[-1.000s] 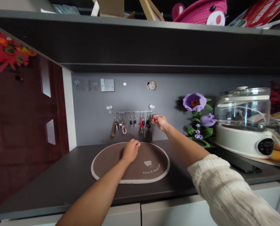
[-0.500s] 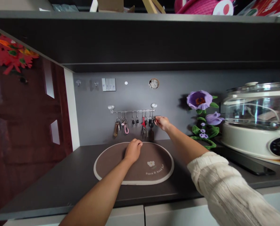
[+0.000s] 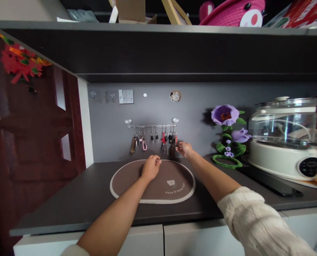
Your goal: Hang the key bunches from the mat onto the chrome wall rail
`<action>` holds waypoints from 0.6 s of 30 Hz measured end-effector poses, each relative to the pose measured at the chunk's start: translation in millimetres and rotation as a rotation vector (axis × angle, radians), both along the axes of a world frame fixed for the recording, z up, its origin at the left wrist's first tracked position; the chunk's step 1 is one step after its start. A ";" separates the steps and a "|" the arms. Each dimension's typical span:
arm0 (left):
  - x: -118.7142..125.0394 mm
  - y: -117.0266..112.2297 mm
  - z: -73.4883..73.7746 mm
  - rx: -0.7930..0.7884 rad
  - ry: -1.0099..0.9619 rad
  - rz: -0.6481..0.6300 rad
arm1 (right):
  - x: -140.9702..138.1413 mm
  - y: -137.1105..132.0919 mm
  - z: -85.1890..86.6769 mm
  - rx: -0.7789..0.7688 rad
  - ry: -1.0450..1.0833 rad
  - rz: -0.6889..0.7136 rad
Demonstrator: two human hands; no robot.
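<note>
Several keys (image 3: 171,138) hang in bunches from a clear rail (image 3: 153,126) stuck to the grey wall. At the rail's right end, a red-edged key piece (image 3: 176,138) hangs from the last hook. Just below it, my right hand (image 3: 184,149) is closed in a pinch; I cannot make out what is between the fingertips. My left hand (image 3: 151,167) is over the brown oval mat (image 3: 129,181), fingers curled together, their tips turned away from view. A pink loop keyring (image 3: 144,145) and a brown key fob (image 3: 132,145) hang further left.
A purple flower ornament (image 3: 225,115) stands right of my right hand. Beyond it are a black phone-like slab (image 3: 270,181) and a white appliance with a clear top (image 3: 281,156). A dark shelf (image 3: 158,49) overhangs the counter.
My right hand has moved down from the rail's right end, and the red-edged piece now shows hanging above it. My left hand stays over the mat. The view has shifted slightly.
</note>
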State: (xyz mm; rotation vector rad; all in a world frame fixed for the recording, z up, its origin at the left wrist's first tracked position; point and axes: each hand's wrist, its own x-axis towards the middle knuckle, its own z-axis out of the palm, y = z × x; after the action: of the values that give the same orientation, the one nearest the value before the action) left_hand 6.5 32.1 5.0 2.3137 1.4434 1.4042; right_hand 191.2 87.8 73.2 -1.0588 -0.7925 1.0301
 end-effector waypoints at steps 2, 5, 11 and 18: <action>-1.1 0.7 0.7 0.000 -0.071 -0.019 | -5.4 -12.1 -8.8 -0.066 0.008 -0.036; -3.1 -3.0 3.5 -0.046 -0.224 -0.082 | -20.2 -35.6 -21.6 -0.046 -0.004 -0.020; -12.2 -34.9 22.3 -0.150 -0.474 -0.320 | -53.3 -84.0 -39.4 0.269 -0.177 0.213; -38.5 -71.3 31.4 -0.056 -0.295 -0.440 | -56.8 -116.2 -50.5 0.662 -0.612 0.340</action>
State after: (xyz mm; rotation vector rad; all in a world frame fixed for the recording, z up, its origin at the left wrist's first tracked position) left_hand -32.1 -39.2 36.5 2.1014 0.8198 1.4622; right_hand 134.4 -28.5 22.7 -0.6595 -1.7183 0.6218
